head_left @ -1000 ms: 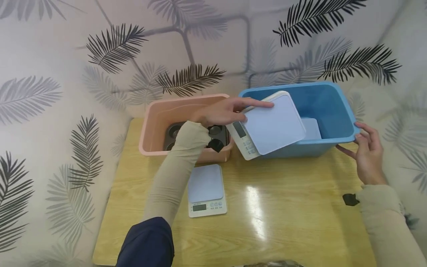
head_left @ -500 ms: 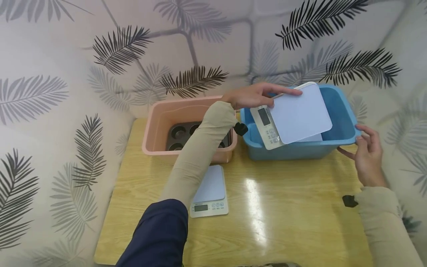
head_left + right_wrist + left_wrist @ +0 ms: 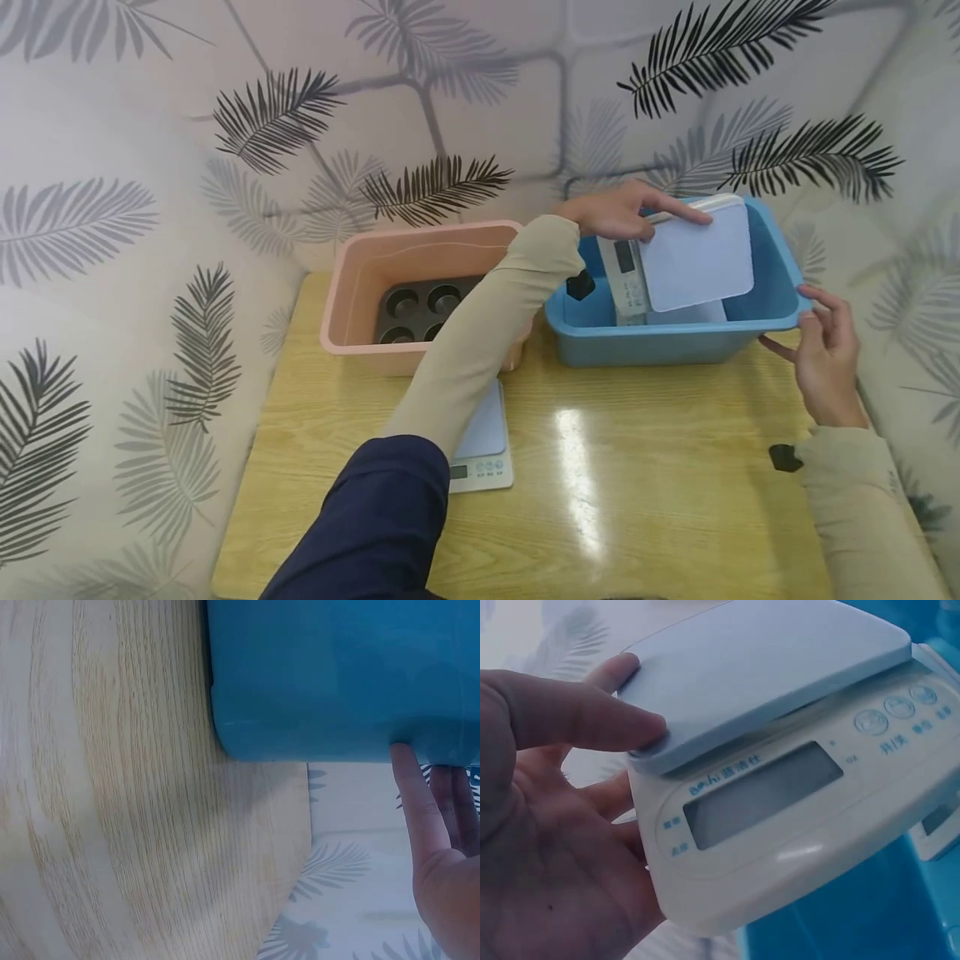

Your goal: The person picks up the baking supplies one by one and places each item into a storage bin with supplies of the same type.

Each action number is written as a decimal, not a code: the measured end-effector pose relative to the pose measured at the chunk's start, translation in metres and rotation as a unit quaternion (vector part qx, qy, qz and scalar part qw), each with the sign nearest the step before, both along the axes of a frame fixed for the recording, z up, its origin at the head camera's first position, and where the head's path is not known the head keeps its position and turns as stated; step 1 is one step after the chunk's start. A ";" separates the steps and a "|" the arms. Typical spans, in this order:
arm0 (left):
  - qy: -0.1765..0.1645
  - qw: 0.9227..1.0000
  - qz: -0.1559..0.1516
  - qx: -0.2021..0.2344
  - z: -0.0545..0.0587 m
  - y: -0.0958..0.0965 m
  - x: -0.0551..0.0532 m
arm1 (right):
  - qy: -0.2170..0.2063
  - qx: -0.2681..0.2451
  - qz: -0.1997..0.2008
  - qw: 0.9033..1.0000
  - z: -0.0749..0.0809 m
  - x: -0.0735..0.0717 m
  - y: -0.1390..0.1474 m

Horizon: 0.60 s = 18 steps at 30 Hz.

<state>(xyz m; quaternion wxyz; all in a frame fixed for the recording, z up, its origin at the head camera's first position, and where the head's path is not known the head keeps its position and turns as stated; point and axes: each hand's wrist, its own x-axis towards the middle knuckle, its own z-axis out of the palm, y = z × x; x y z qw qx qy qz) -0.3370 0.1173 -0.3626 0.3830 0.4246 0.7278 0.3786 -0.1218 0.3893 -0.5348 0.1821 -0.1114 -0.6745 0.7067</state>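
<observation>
My left hand (image 3: 613, 212) grips a white kitchen scale (image 3: 697, 260) by its display end, tilted within the opening of the blue bin (image 3: 622, 348). In the left wrist view, the thumb presses on the platform of the scale (image 3: 765, 682), while the other fingers reach behind it. Below it in the bin lies another white scale (image 3: 686, 315), mostly covered. My right hand (image 3: 828, 362) holds the bin's right end at the rim. From the right wrist view, a fingertip of the right hand (image 3: 442, 855) meets the outer wall of the bin (image 3: 330, 682).
A pink bin (image 3: 367, 350) stands left of the blue one, with a dark muffin tin (image 3: 420, 304) inside. Another kitchen scale (image 3: 483, 471) lies on the wooden table (image 3: 660, 467), partly behind my left arm. A leaf-patterned wall covering (image 3: 480, 108) rises behind the bins.
My left hand has carried the scale rightward from between the two bins and lowered it into the blue bin's opening. The right hand has kept its hold on the rim.
</observation>
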 end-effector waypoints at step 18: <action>-0.034 0.993 -0.030 -0.113 -0.024 0.034 0.022 | 0.014 -0.016 -0.007 1.000 0.000 0.001 0.003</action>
